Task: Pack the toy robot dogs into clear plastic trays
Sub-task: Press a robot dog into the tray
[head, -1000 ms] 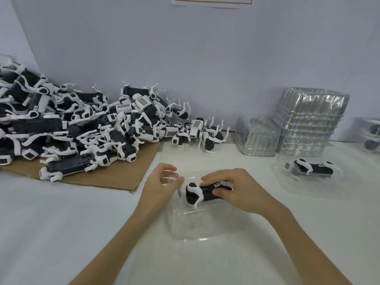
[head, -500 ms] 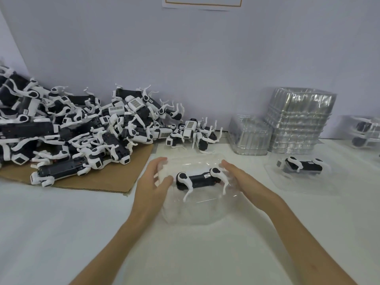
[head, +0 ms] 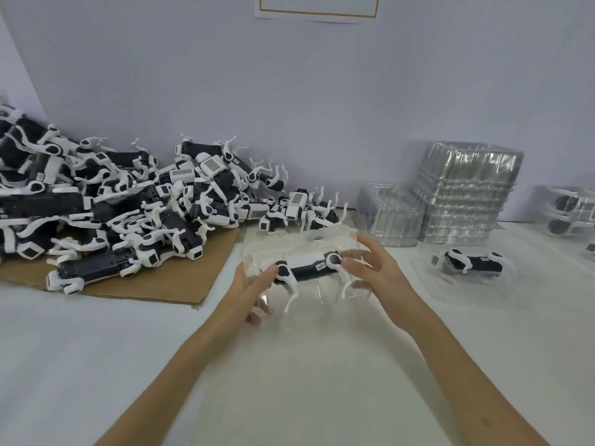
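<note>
A black and white toy robot dog [head: 309, 268] lies on its side inside a clear plastic tray [head: 299, 246], which is lifted off the table and tilted toward me. My left hand [head: 251, 288] grips the tray's left end, thumb on the front, fingers underneath. My right hand [head: 370, 268] holds the right end, fingers curled round the rim by the dog's hip. A big heap of loose robot dogs [head: 128, 204] lies at the left on a sheet of cardboard [head: 180, 284].
Two stacks of clear trays [head: 463, 194] stand at the back right against the wall. A packed dog in its tray [head: 473, 268] lies on the table to the right. More packed trays [head: 573, 210] sit at the far right edge.
The tray with the dog has come up off the table and tipped toward me. My right hand left the dog's body and took the tray's right end.
</note>
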A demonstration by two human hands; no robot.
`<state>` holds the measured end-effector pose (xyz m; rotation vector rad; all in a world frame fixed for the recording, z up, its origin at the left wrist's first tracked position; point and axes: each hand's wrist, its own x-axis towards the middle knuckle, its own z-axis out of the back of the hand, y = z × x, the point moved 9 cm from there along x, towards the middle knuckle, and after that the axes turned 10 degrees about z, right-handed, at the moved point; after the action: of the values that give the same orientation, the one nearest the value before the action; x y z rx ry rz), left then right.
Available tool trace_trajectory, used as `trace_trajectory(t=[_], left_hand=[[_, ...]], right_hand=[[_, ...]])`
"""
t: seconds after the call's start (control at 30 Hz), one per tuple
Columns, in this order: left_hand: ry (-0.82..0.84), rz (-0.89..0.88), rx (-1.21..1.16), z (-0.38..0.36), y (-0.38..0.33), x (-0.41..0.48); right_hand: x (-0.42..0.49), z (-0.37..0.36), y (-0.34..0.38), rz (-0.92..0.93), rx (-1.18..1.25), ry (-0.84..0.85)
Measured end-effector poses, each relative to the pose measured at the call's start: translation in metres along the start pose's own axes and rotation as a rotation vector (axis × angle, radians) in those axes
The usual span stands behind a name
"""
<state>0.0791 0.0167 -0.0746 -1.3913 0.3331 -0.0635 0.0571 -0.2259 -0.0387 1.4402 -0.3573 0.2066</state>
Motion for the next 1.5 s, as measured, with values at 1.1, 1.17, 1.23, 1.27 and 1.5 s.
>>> trace_trajectory(t=[1.1,1.17,1.23,1.27,1.5], left_hand=[[-0.026,-0.042,-0.059,0.002,-0.002,-0.003],[-0.036,-0.034,-0.067,0.004,-0.001,-0.001],[-0.042,-0.028,-0.072,0.004,0.0,-0.002],[-0.048,-0.028,-0.069,0.005,0.0,-0.002],[-0.087,-0.005,-0.06,0.007,0.006,0.001]], right_hand=[[-0.002,-0.005,-0.018,-0.075,-0.048,-0.073],[-0.003,-0.008,-0.016,-0.069,-0.053,-0.058],[-0.003,-0.009,-0.016,-0.072,-0.052,-0.05],[-0.004,-0.009,-0.017,-0.078,-0.05,-0.047],[-0.003,-0.008,-0.017,-0.087,-0.035,-0.055]])
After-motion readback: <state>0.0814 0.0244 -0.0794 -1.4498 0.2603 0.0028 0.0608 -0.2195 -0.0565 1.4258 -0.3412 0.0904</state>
